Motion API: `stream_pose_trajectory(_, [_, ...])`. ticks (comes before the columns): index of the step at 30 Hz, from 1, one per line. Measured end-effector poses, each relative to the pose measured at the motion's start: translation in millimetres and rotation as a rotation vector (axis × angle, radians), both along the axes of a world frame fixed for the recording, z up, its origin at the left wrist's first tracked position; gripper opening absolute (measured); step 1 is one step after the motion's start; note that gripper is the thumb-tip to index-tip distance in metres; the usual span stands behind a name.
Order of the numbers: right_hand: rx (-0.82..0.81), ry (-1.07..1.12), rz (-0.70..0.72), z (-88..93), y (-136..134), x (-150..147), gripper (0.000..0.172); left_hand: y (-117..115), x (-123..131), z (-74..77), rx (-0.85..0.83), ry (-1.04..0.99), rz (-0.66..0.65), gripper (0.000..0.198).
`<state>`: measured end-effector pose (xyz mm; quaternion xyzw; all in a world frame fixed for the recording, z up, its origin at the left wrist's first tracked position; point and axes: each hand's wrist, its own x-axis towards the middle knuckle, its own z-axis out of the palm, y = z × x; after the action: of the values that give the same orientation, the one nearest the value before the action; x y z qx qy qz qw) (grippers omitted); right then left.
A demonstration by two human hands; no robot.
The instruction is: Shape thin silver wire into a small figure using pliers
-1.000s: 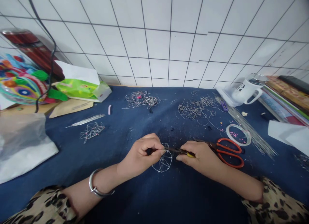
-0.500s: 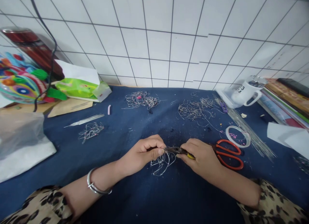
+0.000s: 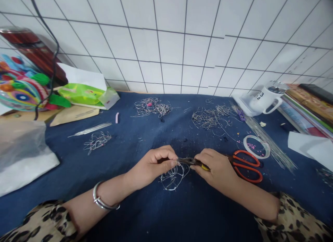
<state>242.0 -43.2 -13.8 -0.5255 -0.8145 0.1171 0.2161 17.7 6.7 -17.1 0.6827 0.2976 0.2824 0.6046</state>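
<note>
My left hand (image 3: 153,164) is closed in a pinch on the top of a small silver wire frame (image 3: 172,176) that hangs down onto the blue cloth (image 3: 166,214). My right hand (image 3: 217,167) is wrapped round small pliers (image 3: 191,161) with a yellow handle tip. The pliers' dark jaws meet the wire right beside my left fingertips. Both hands rest low over the cloth, near the table's front.
Orange-handled scissors (image 3: 247,165) lie just right of my right hand, by a clear dish of pink beads (image 3: 256,146) and straight wires (image 3: 270,144). Wire tangles (image 3: 153,107) (image 3: 212,117) (image 3: 96,141) lie farther back. A white mug (image 3: 266,96), books and a plastic bag (image 3: 23,155) flank the sides.
The wire frame has turned and dropped a little under my left fingers. Both hands stayed almost in place, with the pliers still at the wire.
</note>
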Motion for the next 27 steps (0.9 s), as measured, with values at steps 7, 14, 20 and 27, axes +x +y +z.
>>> stream_pose_trajectory(7, [0.06,-0.077,-0.011,3.5,0,2,0.02,-2,1,3.9,0.179,0.11,0.081,0.011])
stream_pose_trajectory(14, [0.094,-0.132,-0.04,8.8,-3,0,0.018,-5,4,4.2,0.253,0.194,0.159,0.013])
stream_pose_trajectory(20, [0.102,-0.236,-0.064,12.6,-4,-4,0.018,-6,6,2.9,0.306,0.217,0.211,0.012])
stream_pose_trajectory(27, [0.1,-0.312,-0.118,20.2,-6,-13,0.019,-8,7,2.8,0.331,0.21,0.291,0.01])
